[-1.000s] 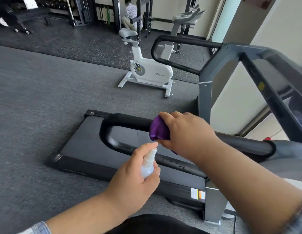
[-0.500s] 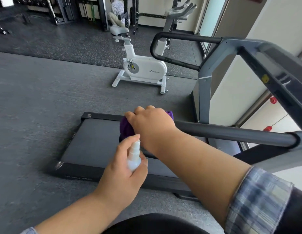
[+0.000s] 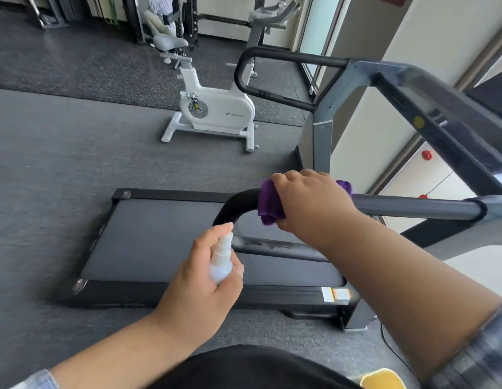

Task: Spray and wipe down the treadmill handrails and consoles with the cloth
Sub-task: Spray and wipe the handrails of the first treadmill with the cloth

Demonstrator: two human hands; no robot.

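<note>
Head view: looks down over both forearms at a treadmill (image 3: pixel 165 248) on a dark gym floor (image 3: pixel 47 164).
Right hand (image 3: pixel 308 203): wrapped over the near handrail (image 3: pixel 412 206), its grip pressed closed around the purple cloth (image 3: pixel 268 204) and the bar beneath it.
Cloth position: bunched on the handrail just where the straight grey bar meets the black curved end; a small purple fold shows past the wrist side of the hand, another hangs below the fingers.
Left hand (image 3: pixel 205 284): grip closed around a small translucent spray bottle (image 3: pixel 221 262), forefinger resting on top of the nozzle.
Spray bottle position: held upright, below and to the left of the cloth, near the curved end of the handrail but apart from it.
Lower rail (image 3: pixel 272 245): a second bar runs under the right forearm, its surface scuffed with pale marks.
Far handrail (image 3: pixel 272 60): black loop on the other side of the frame, joined to the grey upright (image 3: pixel 325 113).
Console (image 3: pixel 440 116): dark sloped panel at the right edge, seen only obliquely; a small yellow mark sits on it.
Treadmill deck: belt lies flat under both hands, with a warning label at its near right corner.
Background: a white exercise bike (image 3: pixel 213 108) stands on the floor beyond the deck; racks line the far wall.
Sleeves: plaid cuffs show at both lower corners.
</note>
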